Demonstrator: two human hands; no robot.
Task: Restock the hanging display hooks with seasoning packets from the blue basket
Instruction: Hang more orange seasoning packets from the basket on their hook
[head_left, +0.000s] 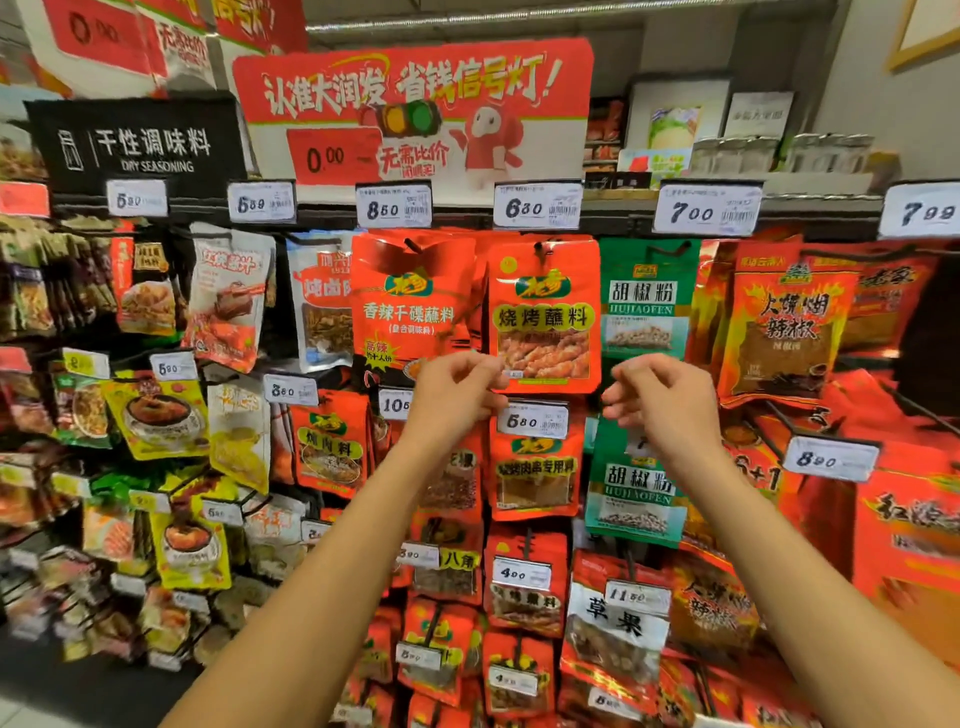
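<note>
A red-orange seasoning packet (545, 312) with a yellow label hangs on a hook in the top row, under the 6.80 price tag (536, 207). My left hand (457, 392) is raised at the packet's lower left corner, with curled fingertips pinching that corner. My right hand (660, 397) hovers just right of the lower right corner; its fingers are loosely curled, hold nothing and do not touch the packet. The blue basket is not in view.
Rows of hanging packets fill the display: a red chilli dip packet (410, 306) to the left and a green pepper powder packet (647, 296) to the right. Price tags stick out on hook ends, one (532, 420) just below my hands. A red promotional sign (415, 104) hangs above.
</note>
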